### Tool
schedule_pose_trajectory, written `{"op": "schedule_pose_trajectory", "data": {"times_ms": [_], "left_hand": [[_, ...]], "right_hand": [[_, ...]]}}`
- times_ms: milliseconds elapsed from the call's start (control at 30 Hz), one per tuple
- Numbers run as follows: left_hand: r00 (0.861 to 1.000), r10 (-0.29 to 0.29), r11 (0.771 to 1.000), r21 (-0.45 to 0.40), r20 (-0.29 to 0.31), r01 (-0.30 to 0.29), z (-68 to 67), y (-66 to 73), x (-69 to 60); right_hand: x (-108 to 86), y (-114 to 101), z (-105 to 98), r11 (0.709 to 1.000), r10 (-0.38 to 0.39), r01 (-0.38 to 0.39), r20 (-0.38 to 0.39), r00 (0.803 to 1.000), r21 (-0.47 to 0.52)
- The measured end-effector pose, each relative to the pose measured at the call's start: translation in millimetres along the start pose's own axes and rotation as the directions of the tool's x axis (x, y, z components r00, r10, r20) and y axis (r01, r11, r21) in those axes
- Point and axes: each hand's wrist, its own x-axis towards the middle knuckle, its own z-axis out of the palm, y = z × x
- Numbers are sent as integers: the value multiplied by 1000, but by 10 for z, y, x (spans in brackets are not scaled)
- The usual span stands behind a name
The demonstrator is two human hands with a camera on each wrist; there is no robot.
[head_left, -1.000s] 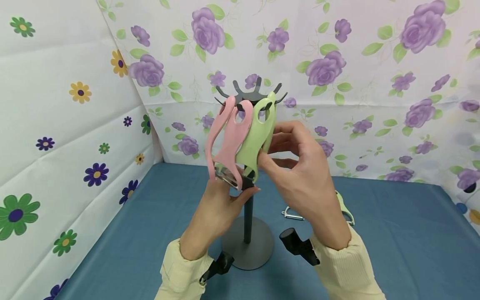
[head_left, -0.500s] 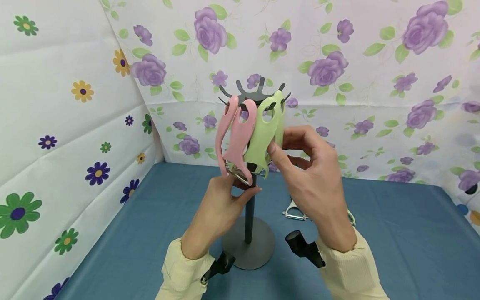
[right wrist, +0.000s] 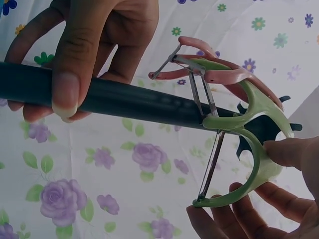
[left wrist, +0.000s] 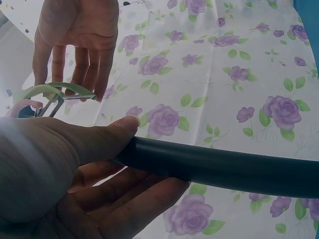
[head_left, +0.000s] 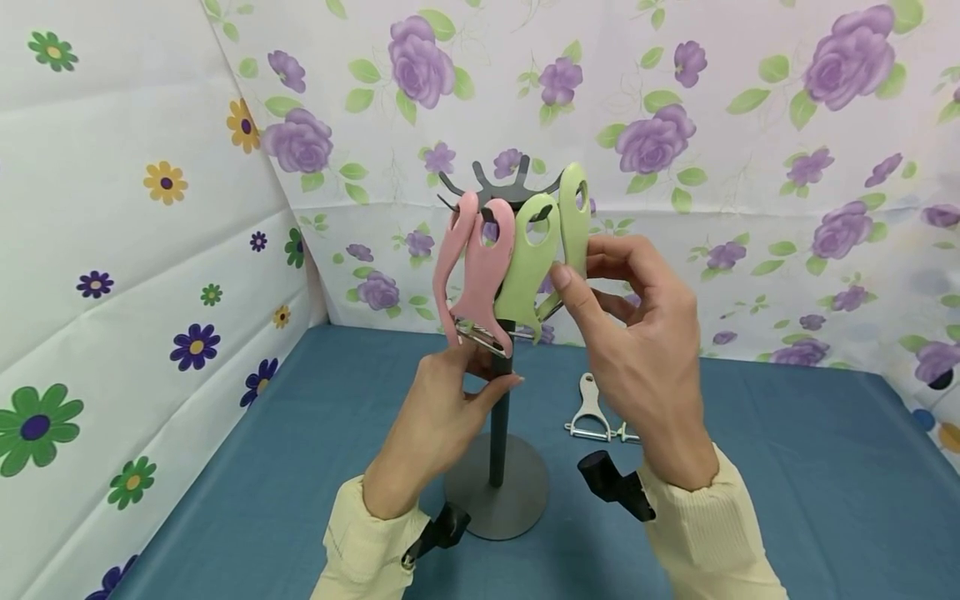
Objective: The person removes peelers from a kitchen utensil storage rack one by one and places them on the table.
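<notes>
A dark stand [head_left: 498, 417] with a ring of hooks at its top stands upright on the table. My left hand [head_left: 431, 425] grips its post between thumb and fingers, as the left wrist view shows. Two pink peelers [head_left: 485, 262] and a green peeler [head_left: 527, 258] hang from the hooks. My right hand [head_left: 645, 333] pinches another green peeler [head_left: 575, 217] by its handle, handle end up, right beside the hooks. In the right wrist view, the blade [right wrist: 212, 164] of this held peeler points towards the post. Whether its hole is around a hook cannot be told.
A white peeler [head_left: 588, 408] lies on the blue tablecloth [head_left: 810, 467] behind the stand, to the right. Another peeler beside it is mostly hidden by my right hand. Flowered cloth [head_left: 720, 250] hangs behind and at the left.
My right hand has moved right and slightly up with the green peeler, away from the other hanging green one. The white peeler has come into fuller view. My left hand stays on the post.
</notes>
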Motion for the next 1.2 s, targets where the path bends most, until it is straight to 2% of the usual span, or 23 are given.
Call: {"op": "schedule_pose_trajectory", "data": {"times_ms": [600, 1200], "left_hand": [[1000, 1, 1000, 7, -2, -1, 6, -6, 3], [1000, 8, 1000, -2, -3, -8, 0, -7, -4]], "right_hand": [[40, -27, -56, 998, -49, 50, -53, 997, 23], [-33, 19, -167, 1000, -19, 20, -61, 998, 15]]}}
